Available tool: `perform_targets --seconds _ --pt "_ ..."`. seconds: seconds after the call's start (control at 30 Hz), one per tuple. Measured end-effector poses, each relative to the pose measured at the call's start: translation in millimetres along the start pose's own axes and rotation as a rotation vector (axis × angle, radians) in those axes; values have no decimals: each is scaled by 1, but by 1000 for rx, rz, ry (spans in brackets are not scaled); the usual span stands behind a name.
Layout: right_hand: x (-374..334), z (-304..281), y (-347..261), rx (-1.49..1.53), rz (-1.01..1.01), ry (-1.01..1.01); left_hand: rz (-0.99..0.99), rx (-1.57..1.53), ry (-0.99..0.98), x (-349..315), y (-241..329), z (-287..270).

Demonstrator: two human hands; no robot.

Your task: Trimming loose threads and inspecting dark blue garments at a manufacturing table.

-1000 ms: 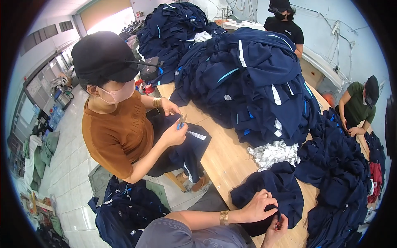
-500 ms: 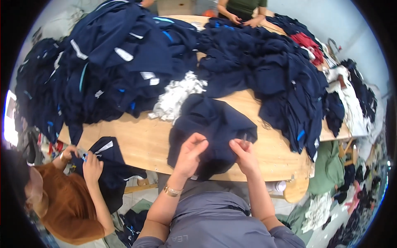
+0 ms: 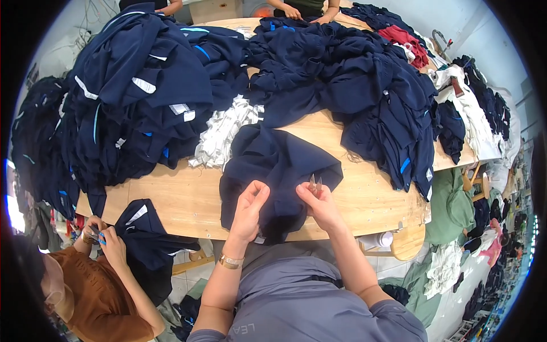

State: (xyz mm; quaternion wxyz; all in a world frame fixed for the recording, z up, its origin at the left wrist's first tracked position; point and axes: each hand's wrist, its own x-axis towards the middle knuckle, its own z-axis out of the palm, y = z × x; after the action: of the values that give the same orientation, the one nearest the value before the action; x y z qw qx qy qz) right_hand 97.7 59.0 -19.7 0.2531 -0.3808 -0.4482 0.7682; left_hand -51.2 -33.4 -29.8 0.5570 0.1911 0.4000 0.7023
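A dark navy garment [image 3: 273, 165] lies spread on the wooden table [image 3: 370, 194] right in front of me. My left hand [image 3: 249, 208] pinches its near edge. My right hand [image 3: 319, 202] grips the cloth too and holds small metal thread snips [image 3: 314, 182], their points sticking up above my fingers. A gold bracelet sits on my left wrist.
Large heaps of navy garments [image 3: 142, 91] cover the far table, with a pile of white labels [image 3: 225, 134] between them. A person in a brown top [image 3: 91, 285] works on a navy piece at my lower left. Other people's hands show at the far edge.
My view has swung from the person on my left down to the garment. My hands have closed in on its near edge, and the snips now show in my right hand.
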Motion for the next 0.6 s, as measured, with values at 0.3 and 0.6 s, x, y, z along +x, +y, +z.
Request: perform_targets --seconds 0.3,0.6 --pt "-3 -1 -12 -9 14 -127 119 467 -160 1 8 -3" --pt "-1 9 -17 -171 -219 -56 -52 -7 -105 2 12 6"
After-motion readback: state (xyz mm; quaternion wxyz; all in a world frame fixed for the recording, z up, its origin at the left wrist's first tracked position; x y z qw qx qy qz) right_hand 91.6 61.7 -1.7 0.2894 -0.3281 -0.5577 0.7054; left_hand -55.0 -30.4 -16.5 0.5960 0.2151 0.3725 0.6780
